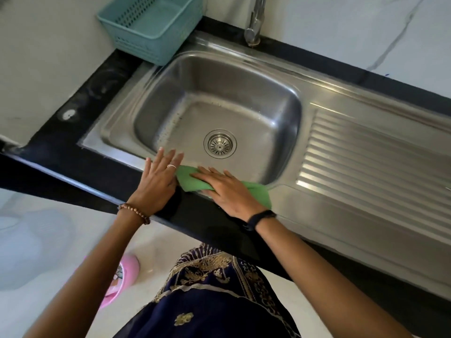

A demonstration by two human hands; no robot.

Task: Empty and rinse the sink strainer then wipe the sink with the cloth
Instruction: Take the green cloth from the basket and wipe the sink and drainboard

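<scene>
The round metal strainer (220, 143) sits in the drain at the bottom of the steel sink (170, 76). A green cloth (188, 178) lies on the sink's near rim. My right hand (228, 191) rests flat on top of the cloth, fingers stretched out and pointing left. My left hand (158, 181) lies flat on the rim just left of the cloth, fingers spread over the basin's near edge, and its side touches the cloth. Part of the cloth is hidden under my right hand.
A teal plastic basket (151, 25) stands at the sink's back left corner. The tap (255, 23) rises behind the basin. A ribbed drainboard (371, 167) lies to the right. Black countertop (73, 118) frames the sink. A pink object (122, 276) sits on the floor below.
</scene>
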